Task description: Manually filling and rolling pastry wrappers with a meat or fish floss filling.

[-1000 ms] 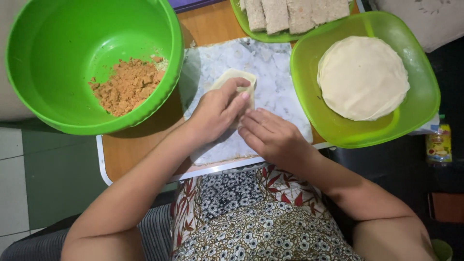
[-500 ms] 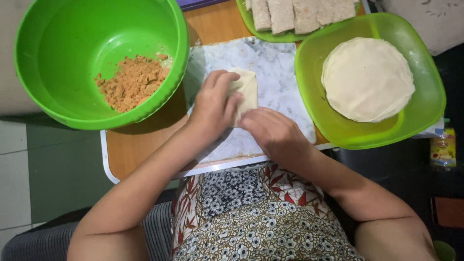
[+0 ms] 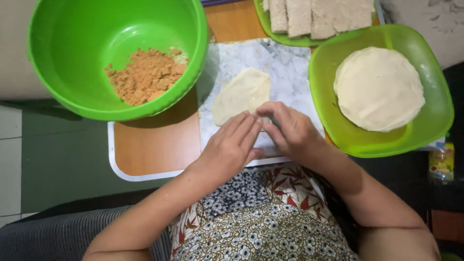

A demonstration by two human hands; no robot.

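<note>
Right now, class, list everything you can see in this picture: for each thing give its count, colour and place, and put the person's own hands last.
Round bowl: one, bright green, upper left, on the tray.
Crumbly filling: one heap, orange-brown, inside the bowl.
Tray: one, wood-brown with white rim, under bowl and sheet.
Work sheet: one, white-grey marbled, centre.
Folded wrapper: one, cream, on the sheet, at the fingertips.
Square plate: one, lime green, right.
Round wrapper stack: one stack, cream, on the square plate.
Rear plate: one, green, top edge.
Rolled pieces: several, pale beige, on the rear plate.
Small bottle: one, yellowish, far right.
Left hand: on the wrapper's near edge.
Right hand: beside it, touching the wrapper.
</note>
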